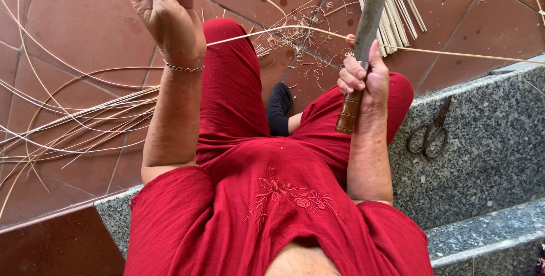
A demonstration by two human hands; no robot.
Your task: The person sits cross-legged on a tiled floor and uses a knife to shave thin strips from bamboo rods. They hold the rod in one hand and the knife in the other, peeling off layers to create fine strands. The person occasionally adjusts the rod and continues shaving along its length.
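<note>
Red embroidered cloth of your tunic (272, 208) fills the near view, and past your knees you are working a long pale cane strip (272, 29) that runs level across the frame above the red-brown tiled floor (85, 20). Your right hand (363, 80) is closed in a fist round the brown wooden handle of the flat steel-bladed knife (366, 32), the blade standing upright with the strip crossing right at it. Your left hand (164, 0) is raised high, fingers pinched on the strip's far end. To do this well, I would judge, keep the strip taut between your two hands, hold the blade at a steady shallow angle, and draw the cane evenly, so the shaving stays thin. Curled pale shavings (298, 40) lie on the floor beyond your knees, a bundle of straight pale splints (392, 9) lies near the floor's top edge, and loose long strands (74, 122) sweep across its left side. Dark metal scissors (430, 134) rest on the grey speckled granite step (488, 157) at your right
</note>
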